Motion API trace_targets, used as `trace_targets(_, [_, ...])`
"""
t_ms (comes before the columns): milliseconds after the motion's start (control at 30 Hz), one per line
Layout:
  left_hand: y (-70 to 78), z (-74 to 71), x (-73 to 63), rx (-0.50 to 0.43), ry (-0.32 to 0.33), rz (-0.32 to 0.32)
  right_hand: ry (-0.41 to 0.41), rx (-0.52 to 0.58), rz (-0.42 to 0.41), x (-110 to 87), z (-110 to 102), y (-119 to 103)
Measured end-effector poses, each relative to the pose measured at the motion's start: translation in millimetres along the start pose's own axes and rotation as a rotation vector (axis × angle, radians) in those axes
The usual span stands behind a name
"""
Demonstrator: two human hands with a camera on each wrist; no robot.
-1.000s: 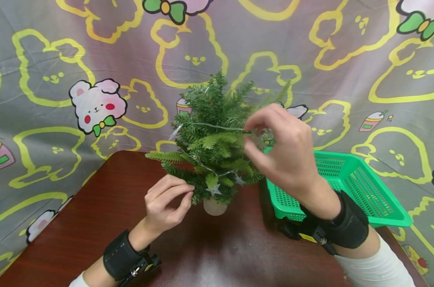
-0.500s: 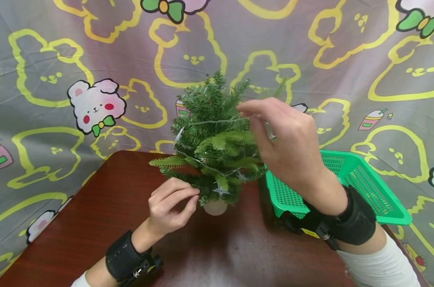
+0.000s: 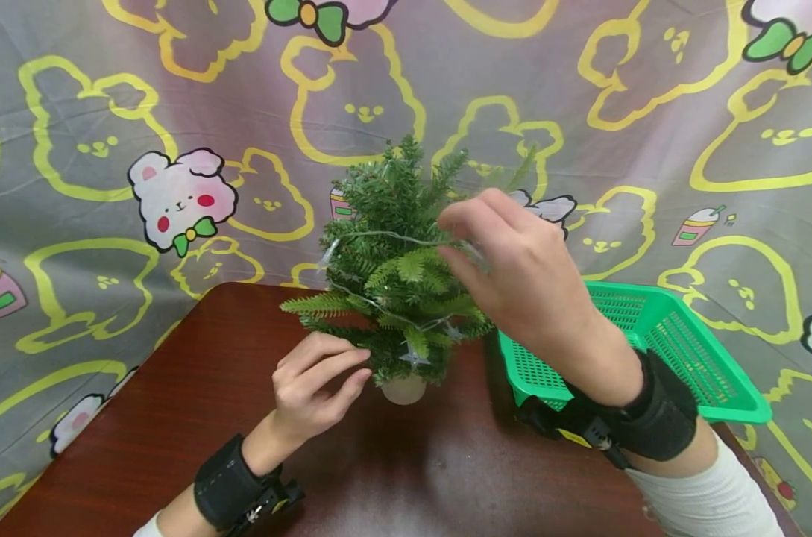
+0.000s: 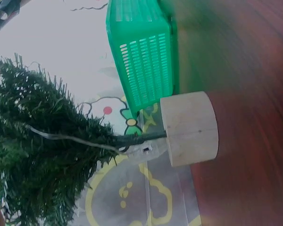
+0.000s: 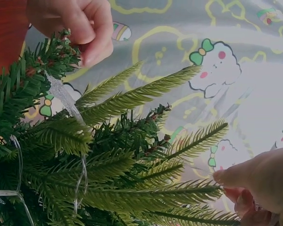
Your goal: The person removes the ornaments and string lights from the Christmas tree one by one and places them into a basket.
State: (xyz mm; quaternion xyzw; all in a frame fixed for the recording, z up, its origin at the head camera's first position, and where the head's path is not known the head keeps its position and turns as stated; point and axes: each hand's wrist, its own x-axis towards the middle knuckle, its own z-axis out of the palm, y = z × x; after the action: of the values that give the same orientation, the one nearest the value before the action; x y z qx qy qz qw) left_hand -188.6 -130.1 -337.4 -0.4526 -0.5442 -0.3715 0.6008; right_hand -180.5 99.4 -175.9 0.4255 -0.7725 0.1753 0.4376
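Note:
A small artificial Christmas tree [image 3: 395, 190] stands on the table in a pale round base [image 4: 191, 129]. A clear string of lights [image 3: 385, 235] with star-shaped lights [image 3: 415, 357] loops across its front. My right hand [image 3: 529, 272] is at the tree's right side, thumb and fingers curled around the light string where it reaches the branches. At the lower left, my left hand [image 3: 318, 380] has thumb and forefinger at a low branch tip, which the right wrist view shows between them. In the left wrist view, a clear plastic piece [image 4: 146, 151] hangs beside the trunk above the base.
A green plastic basket [image 3: 697, 358] stands on the table right of the tree, partly behind my right forearm. The dark red-brown table [image 3: 197, 373] ends at a patterned cloth backdrop [image 3: 244, 97].
My right hand rose, pulling the light string up, then came down a little and left; the string now sags lower across the front. My left hand has barely shifted.

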Motion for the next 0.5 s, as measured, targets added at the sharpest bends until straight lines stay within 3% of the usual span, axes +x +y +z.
trace_targets(233, [-8.5,-8.6,1.9,0.105,0.198,-0.074,0.04,-0.006,-0.004,2.0,1.3,-1.0])
trace_targets(367, [-16.2,-16.6,-2.1,0.153,0.288,-0.193,0.025,-0.013,-0.002,1.8,1.2,-1.5])
trace_targets(500, [-22.6,-27.1,-6.6,0.184,0.298,-0.337,0.014,-0.021,-0.01,0.9,1.3,-1.1])
